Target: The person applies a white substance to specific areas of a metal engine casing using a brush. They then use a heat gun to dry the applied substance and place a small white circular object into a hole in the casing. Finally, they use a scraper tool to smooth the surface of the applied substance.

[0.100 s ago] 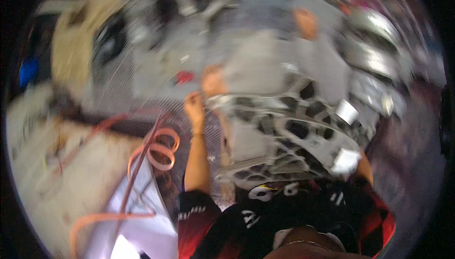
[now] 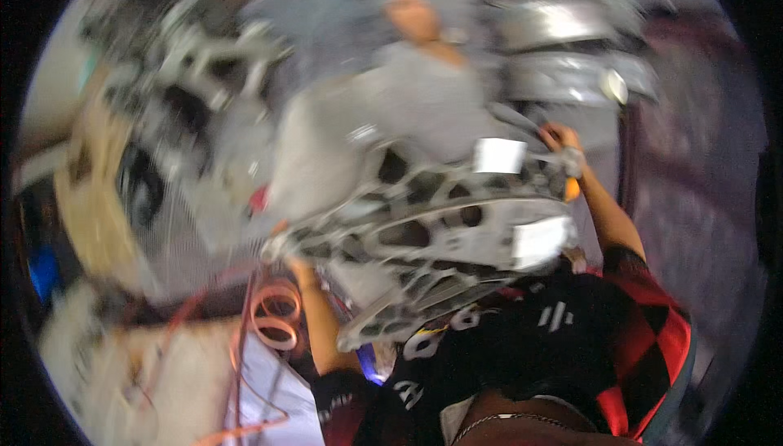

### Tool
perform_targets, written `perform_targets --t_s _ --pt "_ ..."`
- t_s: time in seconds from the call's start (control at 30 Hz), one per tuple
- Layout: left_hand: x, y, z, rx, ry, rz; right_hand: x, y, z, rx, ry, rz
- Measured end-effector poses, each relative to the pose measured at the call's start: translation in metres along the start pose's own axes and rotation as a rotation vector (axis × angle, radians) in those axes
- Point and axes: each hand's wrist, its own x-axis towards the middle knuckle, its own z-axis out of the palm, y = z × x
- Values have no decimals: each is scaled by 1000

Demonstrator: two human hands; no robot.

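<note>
A large grey metal casting (image 2: 453,244), a lattice frame with many dark openings, lies slanted across my lap in front of my torso. Two white labels or papers show on it, one a white square (image 2: 499,156) on its upper edge. My left hand (image 2: 299,267) is at the casting's left end, closed against it, with its fingers mostly hidden and blurred. At the upper right corner my right hand (image 2: 560,138) has its fingers curled about the casting's edge. An orange spot (image 2: 572,190) shows just below that hand.
Stacked silver metal parts (image 2: 555,22) stand at the far right. More grey castings (image 2: 216,63) lie far left, near a tan board (image 2: 90,193). Orange coiled tubing (image 2: 277,315) lies left of my forearm. A bare foot (image 2: 414,20) and grey-clad legs (image 2: 326,136) extend ahead.
The view has swung, so surroundings shift left. The casting appears farther left and turned. My right hand, hidden behind the casting before, now shows at its upper right corner; my left hand meets its left end.
</note>
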Motion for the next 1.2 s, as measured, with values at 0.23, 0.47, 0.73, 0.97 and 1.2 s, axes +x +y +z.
perform_targets --t_s 0.23,0.47,0.73,0.97,1.2 --pt "3 101 31 286 -289 323 -101 83 -76 756 619 237" --pt "87 285 263 716 -76 930 -142 117 -112 1339 1212 326" --pt "157 384 477 1353 359 905 -86 159 -71 562 1270 398" --pt "137 370 508 1249 217 783 -24 116 75 367 581 173" --pt "215 335 500 1203 438 889 20 31 146 11 320 244"
